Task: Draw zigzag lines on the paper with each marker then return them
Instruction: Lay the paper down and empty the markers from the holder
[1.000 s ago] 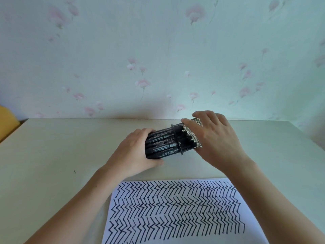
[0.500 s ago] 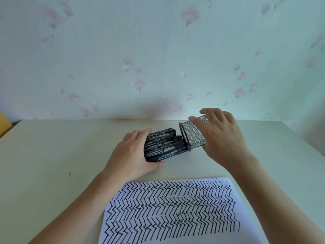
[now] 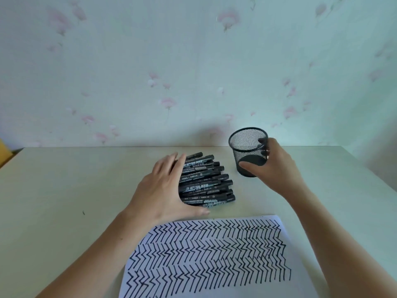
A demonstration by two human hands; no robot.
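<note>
Several black markers [image 3: 205, 182] lie in a flat pile on the pale table, pointing right. My left hand [image 3: 164, 190] rests against the pile's left end with fingers straight and thumb along the near side. My right hand [image 3: 271, 166] grips the black mesh pen holder [image 3: 248, 150], which stands upright and empty to the right of the pile. A white paper [image 3: 214, 259] covered in rows of black zigzag lines lies near the front edge, between my forearms.
The table [image 3: 64, 190] runs back to a wall with pale floral wallpaper [image 3: 171, 61]. A yellow object [image 3: 4, 151] shows at the far left edge. A small dark speck [image 3: 83, 212] marks the tabletop on the left.
The holder, tipped sideways over the markers, has been pulled off them and stood upright to the right. The markers now lie spread on the table under my left hand.
</note>
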